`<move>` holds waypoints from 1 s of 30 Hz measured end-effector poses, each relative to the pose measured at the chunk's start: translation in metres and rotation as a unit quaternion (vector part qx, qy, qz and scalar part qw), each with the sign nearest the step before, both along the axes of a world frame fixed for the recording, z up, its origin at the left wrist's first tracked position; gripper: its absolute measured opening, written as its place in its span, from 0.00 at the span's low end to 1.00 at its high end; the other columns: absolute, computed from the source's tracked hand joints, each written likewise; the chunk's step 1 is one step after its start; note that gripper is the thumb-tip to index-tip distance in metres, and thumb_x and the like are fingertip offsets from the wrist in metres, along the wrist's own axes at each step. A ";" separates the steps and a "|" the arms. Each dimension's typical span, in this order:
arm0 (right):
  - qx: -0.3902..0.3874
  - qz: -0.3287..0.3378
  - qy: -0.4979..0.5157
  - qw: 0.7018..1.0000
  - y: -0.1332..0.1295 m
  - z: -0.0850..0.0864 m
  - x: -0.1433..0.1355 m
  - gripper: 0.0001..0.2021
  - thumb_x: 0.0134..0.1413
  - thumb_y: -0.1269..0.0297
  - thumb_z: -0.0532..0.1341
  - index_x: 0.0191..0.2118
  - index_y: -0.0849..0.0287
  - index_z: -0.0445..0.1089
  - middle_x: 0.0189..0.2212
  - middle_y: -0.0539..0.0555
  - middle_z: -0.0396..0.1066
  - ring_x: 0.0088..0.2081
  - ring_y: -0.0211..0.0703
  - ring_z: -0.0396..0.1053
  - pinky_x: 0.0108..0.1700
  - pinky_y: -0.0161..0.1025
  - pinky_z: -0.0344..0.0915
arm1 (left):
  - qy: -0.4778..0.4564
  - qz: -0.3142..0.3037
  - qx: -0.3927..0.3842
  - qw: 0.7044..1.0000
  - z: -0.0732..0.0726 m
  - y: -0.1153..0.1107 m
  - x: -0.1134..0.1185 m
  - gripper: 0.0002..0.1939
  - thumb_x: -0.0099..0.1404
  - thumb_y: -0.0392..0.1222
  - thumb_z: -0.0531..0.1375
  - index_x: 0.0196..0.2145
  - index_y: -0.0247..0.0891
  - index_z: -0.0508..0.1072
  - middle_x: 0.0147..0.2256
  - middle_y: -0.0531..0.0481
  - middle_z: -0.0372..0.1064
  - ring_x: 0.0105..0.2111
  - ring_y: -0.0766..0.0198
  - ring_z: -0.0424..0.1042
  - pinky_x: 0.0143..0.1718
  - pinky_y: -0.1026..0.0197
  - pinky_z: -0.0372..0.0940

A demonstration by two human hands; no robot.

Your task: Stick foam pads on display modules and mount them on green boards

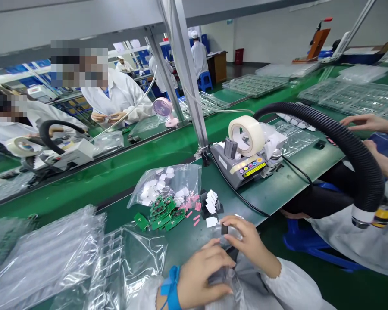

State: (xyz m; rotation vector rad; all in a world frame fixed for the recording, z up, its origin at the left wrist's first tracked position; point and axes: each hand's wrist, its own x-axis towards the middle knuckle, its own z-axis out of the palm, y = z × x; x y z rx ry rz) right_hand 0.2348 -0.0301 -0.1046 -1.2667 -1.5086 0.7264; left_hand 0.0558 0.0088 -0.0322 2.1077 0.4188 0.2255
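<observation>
My right hand point(245, 239) pinches a small dark rectangular piece point(224, 228) between thumb and fingers at the table's front edge. To its lower left is my left hand point(205, 273), a blue band at its wrist, its fingers curled over clear plastic point(224, 280); whether it grips this plastic is hard to tell. Just beyond the hands lie white rectangular pieces point(211, 221) and small pink strips point(196, 222). Green circuit boards point(164, 213) are heaped to the left, in front of a clear bag point(187, 176) of white pieces.
A tape dispenser point(228, 165) with a large tape roll point(247, 135) stands beyond my hands. A black hose point(349, 133) arches at the right, beside a co-worker's hands point(371, 123). Plastic-wrapped trays point(54, 258) fill the left. An upright metal post point(190, 82) stands behind.
</observation>
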 end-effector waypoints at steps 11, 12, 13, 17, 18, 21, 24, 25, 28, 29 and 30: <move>-0.035 0.018 -0.075 0.996 -0.011 -0.013 0.003 0.13 0.57 0.68 0.54 0.47 0.55 0.66 0.46 0.55 0.71 0.50 0.45 0.67 0.51 0.44 0.65 | 0.022 -0.050 -0.035 0.998 -0.051 0.013 0.018 0.19 0.50 0.55 0.62 0.36 0.40 0.71 0.29 0.52 0.71 0.32 0.63 0.70 0.58 0.48 0.47; -0.037 0.016 -0.071 0.997 -0.011 -0.013 0.003 0.13 0.57 0.68 0.54 0.47 0.55 0.66 0.46 0.55 0.71 0.49 0.45 0.67 0.51 0.44 0.65 | 0.026 -0.061 -0.035 0.997 -0.052 0.014 0.018 0.19 0.50 0.55 0.63 0.36 0.41 0.71 0.28 0.53 0.71 0.32 0.63 0.69 0.58 0.48 0.48; -0.039 0.012 -0.066 0.997 -0.011 -0.013 0.002 0.13 0.56 0.68 0.54 0.47 0.55 0.66 0.45 0.55 0.71 0.49 0.45 0.68 0.51 0.44 0.66 | 0.033 -0.072 -0.039 0.996 -0.053 0.015 0.018 0.20 0.49 0.56 0.63 0.36 0.41 0.71 0.27 0.54 0.70 0.31 0.63 0.69 0.57 0.48 0.49; -0.046 -0.018 -0.027 0.998 -0.009 -0.007 0.008 0.11 0.56 0.67 0.54 0.44 0.56 0.68 0.44 0.56 0.72 0.48 0.46 0.69 0.50 0.43 0.66 | 0.069 -0.102 -0.069 0.990 -0.051 0.018 0.020 0.24 0.46 0.59 0.64 0.36 0.40 0.72 0.26 0.53 0.69 0.29 0.63 0.68 0.55 0.47 0.51; -0.050 -0.031 -0.015 0.998 -0.008 -0.004 0.012 0.11 0.55 0.66 0.54 0.44 0.56 0.69 0.44 0.56 0.72 0.48 0.46 0.69 0.51 0.44 0.65 | 0.071 -0.102 -0.082 0.989 -0.049 0.019 0.021 0.24 0.45 0.59 0.64 0.36 0.41 0.72 0.26 0.54 0.68 0.28 0.64 0.67 0.57 0.45 0.47; -0.076 -0.067 0.028 0.994 -0.011 0.006 0.034 0.11 0.52 0.64 0.59 0.42 0.55 0.71 0.44 0.55 0.72 0.47 0.48 0.69 0.51 0.44 0.65 | 0.043 -0.057 -0.185 0.980 -0.034 0.021 0.024 0.22 0.39 0.54 0.69 0.32 0.41 0.74 0.24 0.57 0.66 0.26 0.66 0.65 0.59 0.44 0.38; -0.118 -0.106 0.088 0.983 -0.024 0.007 0.063 0.11 0.48 0.60 0.63 0.38 0.55 0.73 0.39 0.55 0.75 0.42 0.48 0.72 0.47 0.42 0.69 | 0.003 0.022 -0.283 0.959 -0.012 0.028 0.027 0.20 0.39 0.48 0.70 0.31 0.39 0.74 0.26 0.55 0.66 0.29 0.65 0.65 0.55 0.49 0.48; -0.129 -0.132 0.112 0.976 -0.031 0.003 0.074 0.11 0.47 0.58 0.63 0.38 0.56 0.73 0.37 0.55 0.75 0.40 0.49 0.73 0.45 0.43 0.70 | -0.011 0.047 -0.301 0.952 -0.005 0.031 0.030 0.19 0.41 0.47 0.69 0.32 0.38 0.73 0.28 0.53 0.67 0.32 0.64 0.65 0.52 0.51 0.52; -0.137 -0.245 0.186 0.942 -0.057 -0.013 0.107 0.15 0.53 0.52 0.58 0.39 0.58 0.70 0.38 0.57 0.74 0.41 0.49 0.73 0.44 0.45 0.71 | -0.050 0.105 -0.371 0.921 0.007 0.040 0.049 0.21 0.47 0.48 0.67 0.37 0.38 0.69 0.34 0.49 0.65 0.35 0.64 0.65 0.46 0.56 0.58; -0.132 -0.283 0.207 0.927 -0.066 -0.018 0.118 0.17 0.55 0.50 0.54 0.40 0.58 0.69 0.38 0.57 0.73 0.41 0.49 0.73 0.44 0.45 0.71 | -0.060 0.116 -0.402 0.906 0.008 0.041 0.062 0.22 0.47 0.48 0.66 0.38 0.38 0.67 0.35 0.49 0.65 0.35 0.65 0.66 0.45 0.57 0.59; -0.128 -0.314 0.223 0.914 -0.073 -0.021 0.129 0.17 0.57 0.49 0.53 0.40 0.58 0.69 0.39 0.57 0.73 0.41 0.48 0.73 0.42 0.45 0.72 | -0.066 0.121 -0.434 0.890 0.008 0.042 0.078 0.23 0.47 0.50 0.66 0.38 0.38 0.66 0.34 0.50 0.64 0.34 0.66 0.66 0.44 0.56 0.60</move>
